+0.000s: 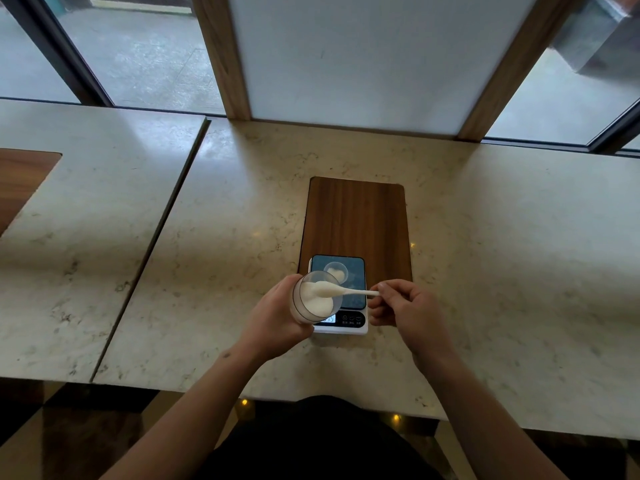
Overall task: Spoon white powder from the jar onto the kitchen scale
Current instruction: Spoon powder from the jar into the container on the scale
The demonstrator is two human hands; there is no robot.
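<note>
My left hand [277, 315] grips a clear jar [313, 301] of white powder, tilted with its mouth toward the right, just above the left front of the kitchen scale [353, 325]. My right hand [405, 306] pinches the handle of a white spoon [349, 291]. The spoon's bowl sits at the jar's mouth, heaped with powder. A small clear dish [336, 270] holding a little white powder stands on the scale's dark glass platform. The jar covers part of the scale's lit display.
The scale rests on the near end of a wooden inlay [356, 220] in the marble counter [502, 254]. A seam [156, 237] divides this counter from another slab on the left. A wood-framed panel and windows rise behind.
</note>
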